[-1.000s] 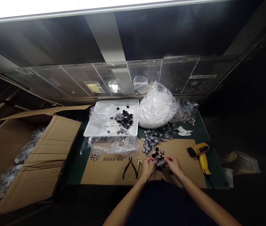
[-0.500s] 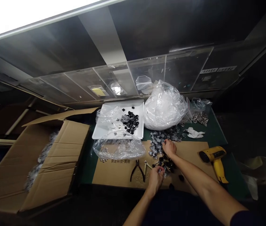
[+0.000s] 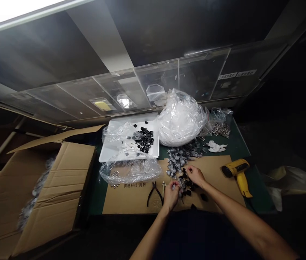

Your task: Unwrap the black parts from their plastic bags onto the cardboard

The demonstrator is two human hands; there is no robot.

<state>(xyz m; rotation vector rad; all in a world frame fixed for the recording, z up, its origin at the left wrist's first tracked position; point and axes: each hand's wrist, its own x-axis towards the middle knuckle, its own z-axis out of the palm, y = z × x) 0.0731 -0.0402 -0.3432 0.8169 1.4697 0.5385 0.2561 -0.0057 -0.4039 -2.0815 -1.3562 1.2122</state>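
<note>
My left hand (image 3: 171,196) is over the cardboard sheet, its fingers pinched together at a bit of clear, shiny wrap; what lies inside the pinch is too small to name. Close by on the right, my right hand (image 3: 195,176) has thumb and fingertips closed beside small black parts (image 3: 188,192), and whatever they grip is hidden. Just beyond both hands lies a heap of small pieces in clear wrapping (image 3: 176,160). Black-handled pliers (image 3: 154,195) rest left of my left hand, and a second, pale-handled tool (image 3: 164,187) is partly covered by that hand.
A white tray (image 3: 106,153) holds black pieces and clear bags. Behind the heap stands a large clear bag of white material (image 3: 181,122). A yellow heat gun (image 3: 240,175) lies at right, near a white glove (image 3: 216,146). An open carton (image 3: 58,195) stands at left.
My right hand has drawn back from the wrapped heap toward the black parts, nearer my left hand. The whole view has shifted, with things appearing farther left.
</note>
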